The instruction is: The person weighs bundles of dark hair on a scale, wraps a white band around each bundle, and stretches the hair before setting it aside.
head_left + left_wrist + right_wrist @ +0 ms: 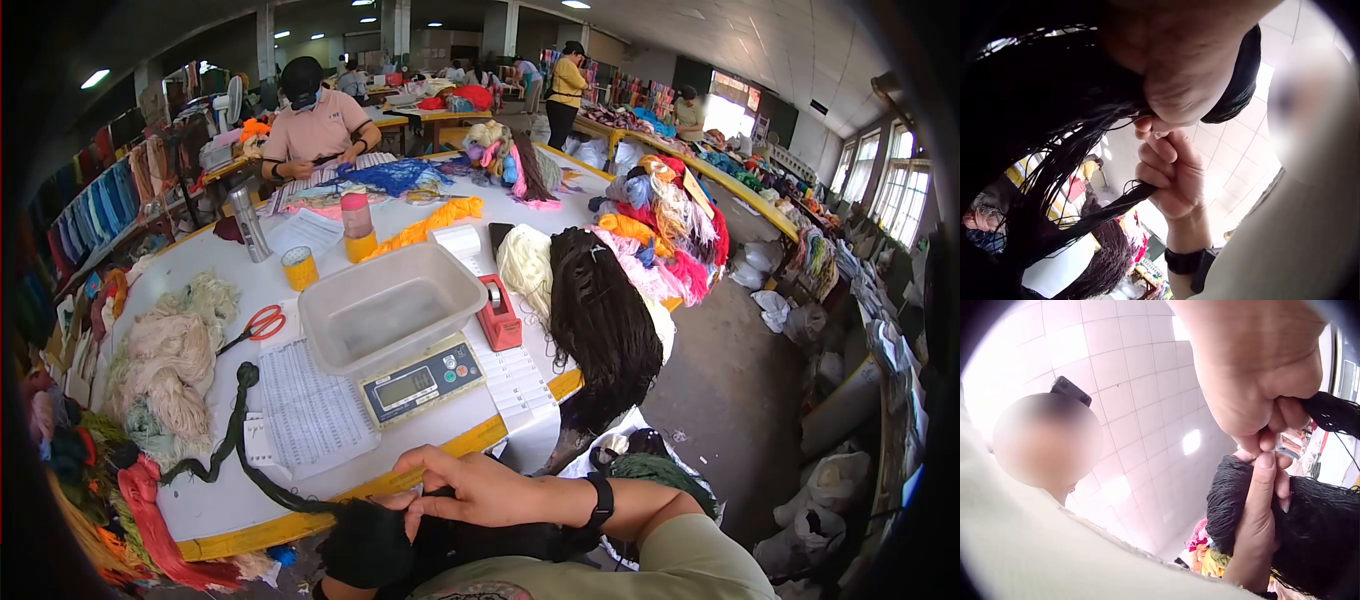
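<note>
My left hand (pixel 1256 515) grips a thick skein of dark yarn (pixel 1310 534), its thumb lying over the strands. In the head view the skein covers most of that hand. Close against it, my right hand (pixel 500 490) curls its fingers round a thinner bunch of the dark yarn (pixel 1125 203), clearest in the left wrist view. The fingertips of both hands meet at the yarn. A dark green twisted length of yarn (pixel 240 420) runs from the skein across the table's left front.
On the white table (pixel 200 510) are a digital scale (pixel 420 380), a grey plastic tub (pixel 390 310), a red tape dispenser (pixel 499 318), orange-handled scissors (pixel 262 326) and a printed sheet (pixel 312 405). A black skein (pixel 600 310) hangs over the right edge. A person (pixel 315 130) works opposite.
</note>
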`<control>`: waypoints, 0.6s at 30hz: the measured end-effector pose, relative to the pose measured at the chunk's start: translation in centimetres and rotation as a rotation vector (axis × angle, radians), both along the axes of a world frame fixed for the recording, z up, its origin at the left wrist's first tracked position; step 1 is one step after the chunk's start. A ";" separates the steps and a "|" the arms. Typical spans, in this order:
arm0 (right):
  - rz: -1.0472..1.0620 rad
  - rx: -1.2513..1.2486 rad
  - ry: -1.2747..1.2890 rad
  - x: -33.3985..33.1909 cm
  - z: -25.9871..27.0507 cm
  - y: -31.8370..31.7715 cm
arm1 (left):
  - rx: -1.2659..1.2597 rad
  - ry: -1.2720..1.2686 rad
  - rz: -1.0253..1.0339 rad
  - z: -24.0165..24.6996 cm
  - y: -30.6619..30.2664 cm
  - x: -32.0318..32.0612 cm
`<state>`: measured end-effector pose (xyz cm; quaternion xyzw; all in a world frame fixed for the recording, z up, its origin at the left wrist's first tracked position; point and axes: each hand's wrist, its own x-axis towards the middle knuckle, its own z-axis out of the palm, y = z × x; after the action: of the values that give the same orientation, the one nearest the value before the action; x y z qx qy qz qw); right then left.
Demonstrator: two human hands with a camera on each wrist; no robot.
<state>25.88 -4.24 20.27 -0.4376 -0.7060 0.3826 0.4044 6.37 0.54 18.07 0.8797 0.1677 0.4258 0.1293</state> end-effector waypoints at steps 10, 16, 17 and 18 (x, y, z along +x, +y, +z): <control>0.236 0.179 -0.136 1.0 1.9 0.6 | -0.861 0.249 -0.179 0.5 0.7 -2.4; 0.267 0.304 -0.098 0.7 0.9 0.7 | -1.617 0.109 -0.475 -0.2 0.6 -2.6; 0.219 0.267 -0.132 0.7 1.0 0.6 | -1.605 0.112 -0.449 -0.3 0.6 -2.7; 0.170 0.230 -0.166 0.6 1.0 0.4 | -1.594 0.116 -0.423 -0.4 0.5 -2.8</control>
<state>26.47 -3.86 21.30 -0.3573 -0.8105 0.2948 0.3585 3.61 1.01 17.71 0.5578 0.2566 0.0997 0.7830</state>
